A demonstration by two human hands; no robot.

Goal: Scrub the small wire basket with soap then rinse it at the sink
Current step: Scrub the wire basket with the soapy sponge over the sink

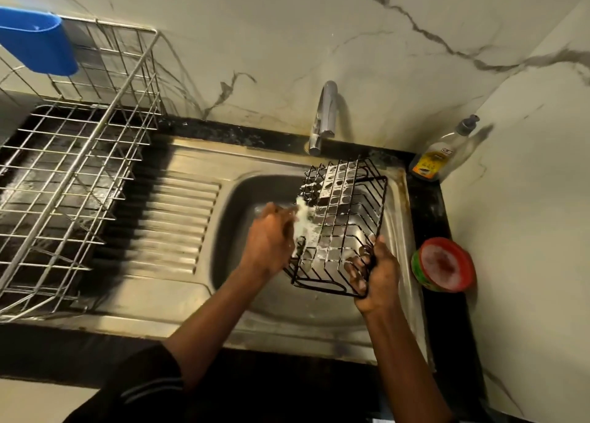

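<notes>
The dark sleeve (150, 387) lies nearest, at 7 o'clock. Over the sink (236, 231) the black wire basket (343, 228) is held tilted. The right hand (378, 275) grips its corner at 5 o'clock, and the blurred left hand (269, 240) holds a foamy scrubber (301, 218) against its side at 9 o'clock.

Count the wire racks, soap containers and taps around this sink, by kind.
Wire racks: 2, black wire basket and steel dish rack
Soap containers: 2, pump bottle and red-rimmed tub
Tap: 1
Total: 5
</notes>
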